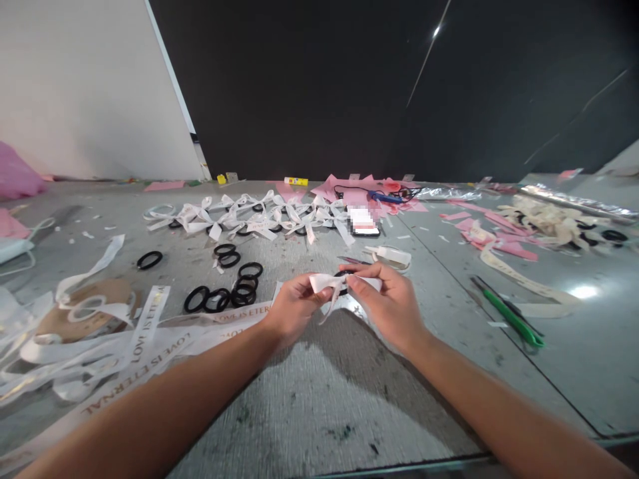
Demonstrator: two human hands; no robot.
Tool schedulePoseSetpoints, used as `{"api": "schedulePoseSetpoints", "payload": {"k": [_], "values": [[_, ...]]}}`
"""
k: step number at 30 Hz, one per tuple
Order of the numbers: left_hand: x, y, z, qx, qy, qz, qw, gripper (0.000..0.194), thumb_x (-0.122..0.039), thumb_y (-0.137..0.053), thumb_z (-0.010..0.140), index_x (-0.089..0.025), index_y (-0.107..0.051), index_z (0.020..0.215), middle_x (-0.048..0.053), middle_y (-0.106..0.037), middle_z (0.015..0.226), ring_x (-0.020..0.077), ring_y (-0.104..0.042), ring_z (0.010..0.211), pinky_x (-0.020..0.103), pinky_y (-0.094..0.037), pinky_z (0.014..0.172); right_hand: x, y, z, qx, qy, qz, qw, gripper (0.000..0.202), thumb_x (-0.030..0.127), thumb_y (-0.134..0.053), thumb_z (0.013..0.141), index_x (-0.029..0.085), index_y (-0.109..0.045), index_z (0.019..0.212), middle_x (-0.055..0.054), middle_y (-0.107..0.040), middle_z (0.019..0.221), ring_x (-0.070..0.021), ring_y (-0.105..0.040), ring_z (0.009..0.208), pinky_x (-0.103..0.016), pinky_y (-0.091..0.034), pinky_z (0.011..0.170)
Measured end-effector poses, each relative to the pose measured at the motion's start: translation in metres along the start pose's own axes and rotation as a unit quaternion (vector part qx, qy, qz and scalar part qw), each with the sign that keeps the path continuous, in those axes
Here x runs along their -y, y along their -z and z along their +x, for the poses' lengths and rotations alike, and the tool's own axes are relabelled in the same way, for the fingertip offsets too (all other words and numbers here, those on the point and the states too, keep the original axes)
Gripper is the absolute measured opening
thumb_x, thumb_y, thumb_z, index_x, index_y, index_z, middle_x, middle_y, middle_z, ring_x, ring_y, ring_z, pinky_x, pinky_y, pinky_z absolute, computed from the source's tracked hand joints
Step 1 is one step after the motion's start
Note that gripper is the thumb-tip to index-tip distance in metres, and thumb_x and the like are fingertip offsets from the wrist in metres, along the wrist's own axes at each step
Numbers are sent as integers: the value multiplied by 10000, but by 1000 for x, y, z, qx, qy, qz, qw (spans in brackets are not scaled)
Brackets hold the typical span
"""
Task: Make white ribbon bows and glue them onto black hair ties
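Observation:
Both hands meet near the middle of the head view around a white ribbon bow (329, 285) tied on a black ring (343, 273). My left hand (295, 305) pinches the bow's left side, fingers closed. My right hand (389, 303) has its thumb and fingers closed on the bow's knot and right loop. A short ribbon tail hangs below the knot. The ring is mostly hidden by the ribbon and fingers. Several loose black rings (244, 291) lie to the left of my left hand.
White printed ribbon (164, 352) and a cardboard spool (87, 326) lie at left. Finished-looking bows (269, 216), a phone (363, 219) and pink sheets (344, 186) sit behind the hands. Green-handled tweezers (514, 319) and a pile of cream bows (554, 219) are at right.

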State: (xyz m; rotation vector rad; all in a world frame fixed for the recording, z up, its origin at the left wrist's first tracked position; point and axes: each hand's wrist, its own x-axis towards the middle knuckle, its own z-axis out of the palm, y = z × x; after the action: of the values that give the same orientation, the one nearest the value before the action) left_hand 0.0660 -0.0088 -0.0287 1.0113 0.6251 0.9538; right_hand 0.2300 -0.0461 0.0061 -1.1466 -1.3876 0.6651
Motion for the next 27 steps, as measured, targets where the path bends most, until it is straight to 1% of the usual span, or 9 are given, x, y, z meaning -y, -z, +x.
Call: {"api": "schedulePoseSetpoints", "payload": {"k": [6, 8, 11, 13, 15, 17, 20, 23, 27], "values": [[0, 0, -1, -4, -6, 18, 1000, 269, -381, -789, 718, -152, -668, 791, 2, -611, 716, 105, -495, 640, 252, -363, 621, -2, 0, -2, 2, 3, 8, 1000, 155, 280, -675, 848, 221, -563, 758, -53, -757, 985, -199, -695, 930, -369, -523, 816], [-3, -1, -3, 7, -1, 17, 1000, 289, -392, -784, 730, -155, -671, 850, 4, -607, 721, 109, -504, 641, 253, -367, 615, -2, 0, -2, 2, 5, 0, 1000, 170, 269, -667, 849, 224, -535, 753, -47, -751, 965, -191, -689, 909, -365, -514, 814], [-9, -5, -8, 20, 10, 26, 999, 370, -392, -803, 714, -172, -658, 974, 1, -610, 747, 114, -518, 649, 252, -378, 611, 0, -1, -2, 0, 8, -2, 1000, 205, 251, -658, 848, 234, -473, 760, -28, -738, 920, -175, -674, 855, -345, -511, 774], [-14, -8, -10, 6, -1, 65, 998, 399, -392, -820, 692, -171, -656, 980, -3, -610, 748, 112, -512, 641, 251, -381, 607, 0, -3, -3, 1, 9, 8, 1000, 239, 241, -663, 842, 241, -433, 776, -12, -727, 892, -165, -663, 822, -332, -511, 753], [-17, -12, -12, -25, -27, 118, 992, 370, -414, -810, 697, -158, -667, 923, 1, -611, 731, 114, -502, 630, 258, -387, 609, 0, -5, -4, 6, 9, 20, 1000, 270, 234, -670, 838, 246, -405, 788, -2, -717, 885, -158, -655, 815, -325, -510, 755], [-18, -14, -13, -56, -57, 156, 985, 340, -432, -790, 714, -151, -679, 870, 11, -621, 724, 123, -504, 634, 271, -397, 623, 0, -6, -5, 16, 9, 30, 999, 264, 233, -671, 840, 248, -409, 813, -1, -710, 899, -154, -650, 821, -322, -511, 764], [-17, -15, -12, -77, -81, 164, 980, 314, -430, -774, 731, -151, -685, 845, 22, -636, 745, 132, -514, 655, 276, -400, 638, -3, -5, -6, 44, 7, 62, 997, 227, 247, -673, 848, 252, -453, 906, -12, -704, 941, -161, -659, 853, -326, -522, 771], [-16, -13, -12, -76, -77, 140, 984, 312, -423, -772, 729, -152, -686, 858, 15, -629, 741, 124, -504, 644, 269, -388, 626, -5, -4, -5, 67, 9, 78, 995, 273, 261, -703, 827, 253, -470, 970, -29, -703, 978, -184, -672, 910, -352, -533, 807], [-20, -11, -14, -62, -58, 120, 989, 302, -400, -791, 697, -148, -688, 827, -2, -597, 679, 115, -479, 602, 268, -366, 598, -6, -1, -2, 64, 16, 26, 997, 293, 291, -739, 803, 246, -496, 959, -33, -706, 952, -198, -675, 890, -368, -532, 806]]}}
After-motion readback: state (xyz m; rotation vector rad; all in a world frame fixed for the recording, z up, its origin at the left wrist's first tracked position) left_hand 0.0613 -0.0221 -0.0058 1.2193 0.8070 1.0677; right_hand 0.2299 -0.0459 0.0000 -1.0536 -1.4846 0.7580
